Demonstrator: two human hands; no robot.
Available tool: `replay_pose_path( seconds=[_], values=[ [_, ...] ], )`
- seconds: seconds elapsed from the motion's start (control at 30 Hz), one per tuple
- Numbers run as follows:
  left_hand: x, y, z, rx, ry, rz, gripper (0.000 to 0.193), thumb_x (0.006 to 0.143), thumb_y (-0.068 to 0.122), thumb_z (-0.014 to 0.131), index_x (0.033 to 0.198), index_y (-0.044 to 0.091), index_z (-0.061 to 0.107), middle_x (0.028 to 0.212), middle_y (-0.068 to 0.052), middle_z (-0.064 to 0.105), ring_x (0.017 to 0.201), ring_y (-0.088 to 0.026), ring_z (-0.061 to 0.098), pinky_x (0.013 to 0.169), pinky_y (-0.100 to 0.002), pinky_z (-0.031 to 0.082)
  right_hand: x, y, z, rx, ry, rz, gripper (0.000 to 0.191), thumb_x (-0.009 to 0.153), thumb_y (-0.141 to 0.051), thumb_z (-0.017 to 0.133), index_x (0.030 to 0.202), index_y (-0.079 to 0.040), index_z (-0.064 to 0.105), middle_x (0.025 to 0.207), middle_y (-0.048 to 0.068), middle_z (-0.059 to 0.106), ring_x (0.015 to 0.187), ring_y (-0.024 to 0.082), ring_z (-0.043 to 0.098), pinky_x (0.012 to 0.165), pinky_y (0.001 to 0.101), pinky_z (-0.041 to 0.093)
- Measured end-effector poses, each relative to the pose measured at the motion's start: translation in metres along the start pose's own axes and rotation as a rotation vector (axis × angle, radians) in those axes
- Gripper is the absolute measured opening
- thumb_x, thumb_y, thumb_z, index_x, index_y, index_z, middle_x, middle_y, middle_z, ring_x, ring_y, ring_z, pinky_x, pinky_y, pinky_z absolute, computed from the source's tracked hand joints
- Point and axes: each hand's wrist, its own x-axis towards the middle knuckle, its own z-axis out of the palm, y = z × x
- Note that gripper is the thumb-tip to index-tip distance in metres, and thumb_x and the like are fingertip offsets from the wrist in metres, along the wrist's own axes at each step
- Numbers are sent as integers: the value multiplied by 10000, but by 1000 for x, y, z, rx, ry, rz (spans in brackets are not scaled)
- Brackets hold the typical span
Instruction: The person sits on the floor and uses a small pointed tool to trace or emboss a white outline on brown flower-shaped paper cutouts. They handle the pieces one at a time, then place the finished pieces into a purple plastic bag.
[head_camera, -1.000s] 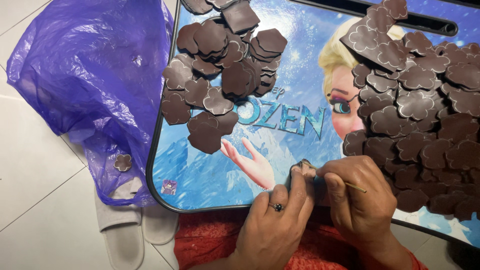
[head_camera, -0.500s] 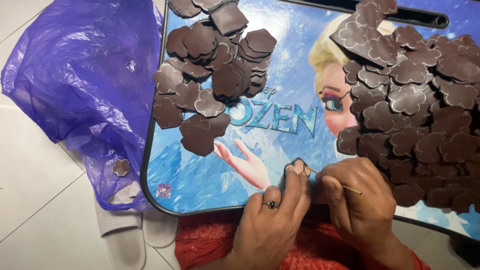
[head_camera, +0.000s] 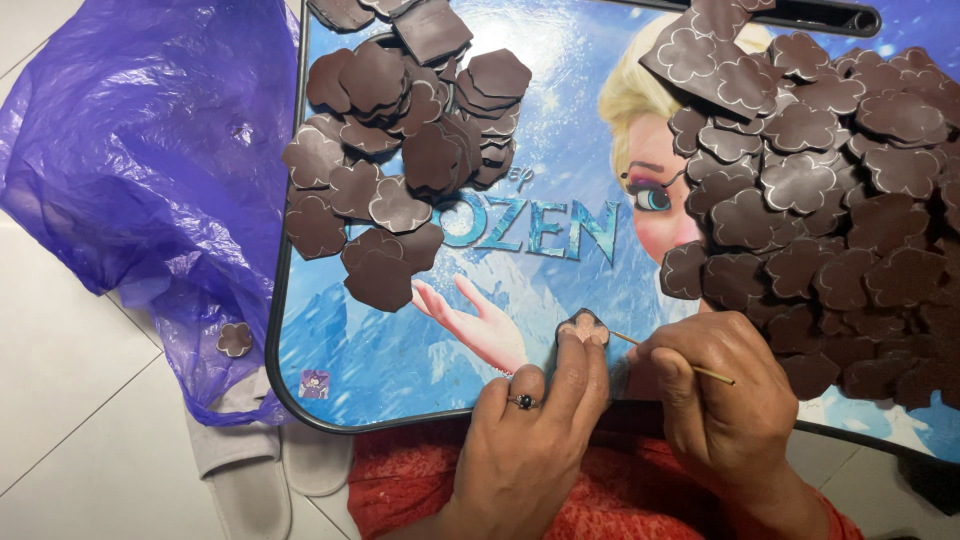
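The left hand, a dark-stoned ring on one finger, pinches a small brown flower-shaped piece against the near edge of the tabletop, fingers closed on it, while the right hand grips a thin wooden stick like a pen, its tip aimed at that same piece — so the flower sits right between the two hands, just above the person's lap. Judging by how things lie, the work is nowhere near finished: a large heap of brown flower pieces covers the right side of the tabletop, many with pale outlines showing at their edges, and a smaller pile sits toward the left, well apart from the heap. Whether the smaller pile is the finished lot I cannot tell for certain, though it looks that way, which would leave the bulk still to go. The tabletop itself is a low tray-like board with a dark rim and a bright blue cartoon print. Beside it on the white tiled floor lies a crumpled purple plastic bag with one stray flower piece on it — pale slippers peek out below, and red cloth covers the person's lap.
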Motion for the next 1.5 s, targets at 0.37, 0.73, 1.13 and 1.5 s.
replay_pose_path(
  seconds=[0.37, 0.73, 1.13, 1.5],
  values=[
    [0, 1, 3, -39, 0, 19, 565, 924, 225, 567, 1456, 37, 592, 1384, -81, 578, 838, -131, 512, 696, -257, 419, -3, 1, -2, 41, -43, 7, 158, 1035, -142, 613, 923, -42, 664, 848, 45, 688, 758, 186, 637, 699, 328, 484],
    [4, 3, 5, -25, 8, -9, 583, 873, 203, 606, 1445, 90, 586, 1373, -44, 591, 772, -123, 529, 633, -252, 400, -1, 10, -1, 48, -16, 16, 151, 1044, -123, 622, 917, -45, 643, 839, 36, 680, 749, 185, 633, 708, 326, 483],
    [8, 1, 6, -78, -18, 12, 598, 846, 199, 618, 1430, 74, 592, 1368, -44, 599, 749, -128, 534, 631, -256, 408, 3, 14, -3, 15, -14, 5, 157, 1045, -137, 620, 916, -55, 657, 826, 33, 674, 739, 185, 626, 679, 313, 476],
    [16, -19, 7, -380, 23, 21, 541, 856, 109, 618, 1393, 44, 636, 1274, -40, 644, 757, -172, 543, 716, -306, 483, -2, 7, -2, 40, -58, -41, 132, 1028, -126, 624, 941, -35, 661, 858, 59, 674, 801, 223, 649, 746, 344, 514]
  ],
)
